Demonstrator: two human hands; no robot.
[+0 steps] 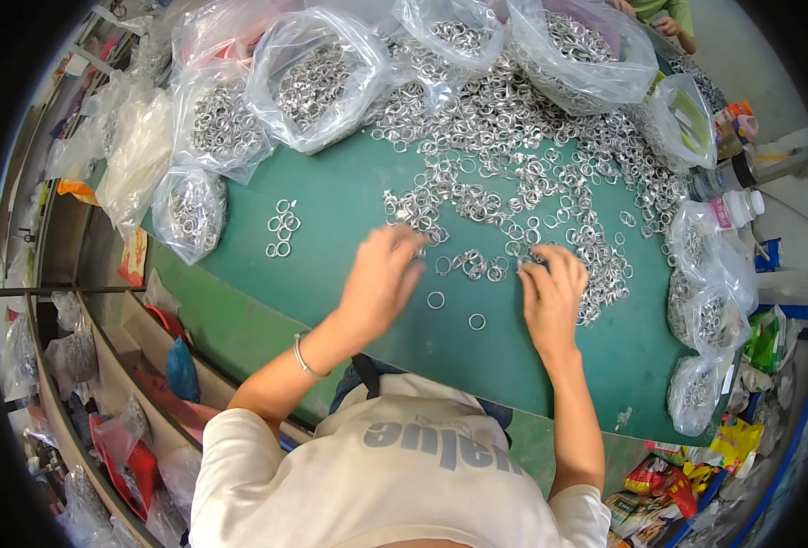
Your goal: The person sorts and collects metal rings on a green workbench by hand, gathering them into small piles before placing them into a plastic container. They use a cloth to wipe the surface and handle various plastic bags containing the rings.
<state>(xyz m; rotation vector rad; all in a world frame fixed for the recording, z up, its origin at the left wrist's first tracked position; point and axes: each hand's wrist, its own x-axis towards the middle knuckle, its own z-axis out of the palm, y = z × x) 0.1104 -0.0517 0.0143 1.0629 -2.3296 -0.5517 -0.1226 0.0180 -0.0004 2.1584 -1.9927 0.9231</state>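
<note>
A large heap of small silver metal rings (513,137) spreads over the far part of a green table (349,192). My left hand (381,279) lies palm down at the near edge of the heap, fingers spread and touching loose rings. My right hand (550,292) rests palm down a little to the right, its fingertips on rings at the heap's edge. Two single rings (436,300) (477,321) lie between my hands. A small separate cluster of rings (282,228) sits to the left. Whether either hand pinches a ring is hidden.
Several clear plastic bags full of rings (317,82) crowd the table's far and left edges; more bags (705,320) stand at the right with bottles (733,205). Another person's hands (664,23) show at the far side. Cluttered shelves run along the left.
</note>
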